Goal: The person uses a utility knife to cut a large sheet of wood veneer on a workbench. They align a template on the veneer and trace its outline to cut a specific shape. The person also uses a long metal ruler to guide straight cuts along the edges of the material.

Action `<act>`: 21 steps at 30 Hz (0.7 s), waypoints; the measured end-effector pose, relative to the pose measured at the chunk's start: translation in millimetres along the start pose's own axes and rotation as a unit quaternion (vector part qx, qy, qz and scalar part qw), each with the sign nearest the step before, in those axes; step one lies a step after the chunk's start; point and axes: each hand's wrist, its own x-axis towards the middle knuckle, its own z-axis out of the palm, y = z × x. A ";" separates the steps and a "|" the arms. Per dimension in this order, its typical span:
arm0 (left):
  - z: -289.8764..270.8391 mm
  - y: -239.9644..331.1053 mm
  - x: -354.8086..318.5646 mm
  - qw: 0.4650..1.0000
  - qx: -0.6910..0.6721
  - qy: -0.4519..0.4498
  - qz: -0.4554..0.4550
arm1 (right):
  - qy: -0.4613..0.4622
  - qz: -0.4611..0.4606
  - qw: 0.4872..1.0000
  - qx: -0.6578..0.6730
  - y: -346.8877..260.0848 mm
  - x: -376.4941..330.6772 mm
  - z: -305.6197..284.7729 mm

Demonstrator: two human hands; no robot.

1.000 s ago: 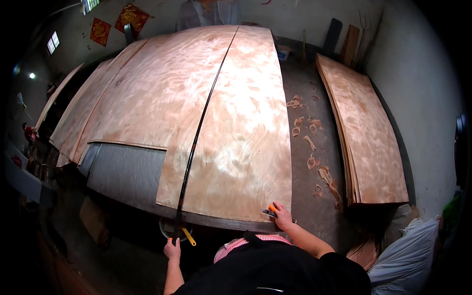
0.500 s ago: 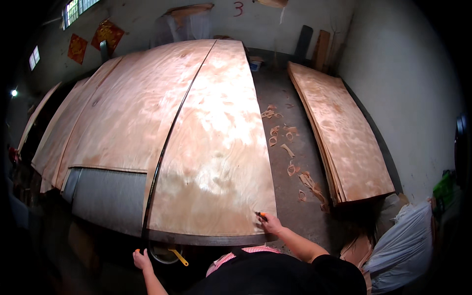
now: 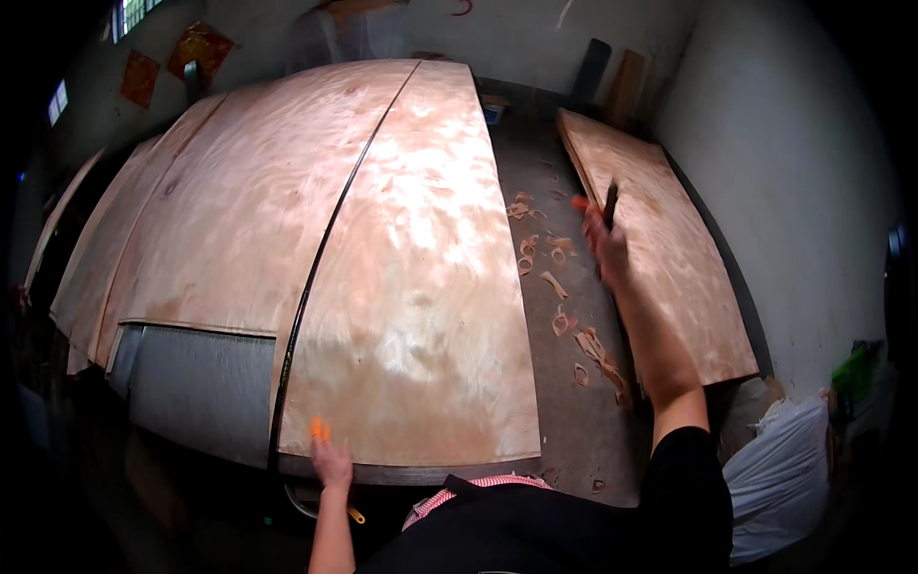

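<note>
A long pale wood veneer sheet (image 3: 421,316) lies on the table, shiny in its middle. My left hand (image 3: 332,463) is over its near left corner, fingers stretched forward; orange covers (image 3: 319,430) appear on the fingertips. Whether the fingers touch the sheet is unclear. My right arm reaches far out to the right. In that right hand (image 3: 606,247), blurred by motion, a slim dark tool (image 3: 610,205) sticks up from closed fingers, with orange at a fingertip. The hand is above the left edge of a veneer stack (image 3: 669,249).
A dark strip (image 3: 330,239) runs lengthwise along the sheet's left side, beside more wide veneer (image 3: 220,230). A grey metal surface (image 3: 201,383) shows at the near left. Curled wood scraps (image 3: 598,354) litter the floor between table and stack. A white plastic sack (image 3: 784,478) stands at the lower right.
My right hand has swung from the sheet's near right corner out to the stack with the dark tool. My left hand has risen from below the table edge to over the sheet.
</note>
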 end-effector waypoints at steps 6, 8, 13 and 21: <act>68.7 47.7 39.1 0.982 0.113 0.032 -0.149 | 0.055 -0.120 0.991 0.023 -78.3 149.5 6.9; 75.0 53.7 37.4 0.980 0.125 0.040 -0.151 | 0.070 -0.147 0.986 0.024 -105.4 187.0 7.4; 75.4 59.4 39.3 0.979 0.130 0.040 -0.150 | 0.045 -0.243 0.969 0.015 -154.2 294.6 1.0; 74.2 54.5 42.6 0.980 0.131 0.034 -0.147 | -0.070 -0.164 0.980 0.092 -199.3 402.8 -15.0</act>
